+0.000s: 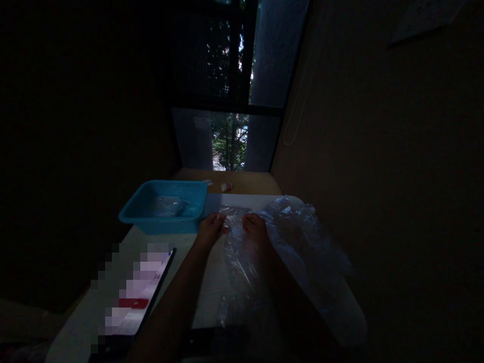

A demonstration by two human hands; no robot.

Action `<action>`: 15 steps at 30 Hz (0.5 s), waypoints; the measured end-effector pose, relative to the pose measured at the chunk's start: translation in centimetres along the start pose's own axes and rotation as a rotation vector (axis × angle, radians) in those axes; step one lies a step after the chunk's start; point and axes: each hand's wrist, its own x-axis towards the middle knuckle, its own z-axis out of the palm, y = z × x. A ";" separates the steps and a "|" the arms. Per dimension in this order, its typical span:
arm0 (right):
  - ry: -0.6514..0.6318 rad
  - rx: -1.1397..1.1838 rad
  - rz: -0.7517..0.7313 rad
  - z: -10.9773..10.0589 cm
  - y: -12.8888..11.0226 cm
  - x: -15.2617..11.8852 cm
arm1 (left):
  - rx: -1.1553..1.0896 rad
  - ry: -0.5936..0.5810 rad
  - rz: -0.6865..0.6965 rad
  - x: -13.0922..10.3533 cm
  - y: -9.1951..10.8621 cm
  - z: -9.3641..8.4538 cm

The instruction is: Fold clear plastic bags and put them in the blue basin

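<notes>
Left hand (212, 227) and right hand (255, 227) pinch clear plastic (237, 252)

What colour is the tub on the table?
The tub is turquoise blue, seen in the head view.

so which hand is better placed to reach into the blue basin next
Probably the left hand: it is nearer the blue basin, while the right hand is farther across, beside the bunched clear plastic.
</notes>
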 end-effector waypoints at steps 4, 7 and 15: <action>0.005 0.021 -0.003 0.0 0.3 0.2 | -0.019 -0.033 0.006 0.0 0.0 0.1; 0.004 -0.008 -0.012 -0.1 0.1 0.1 | -0.048 -0.042 0.016 0.1 -0.2 0.0; 0.007 0.004 -0.012 0.0 -0.6 -0.1 | -0.041 -0.052 0.026 0.4 -0.6 -0.1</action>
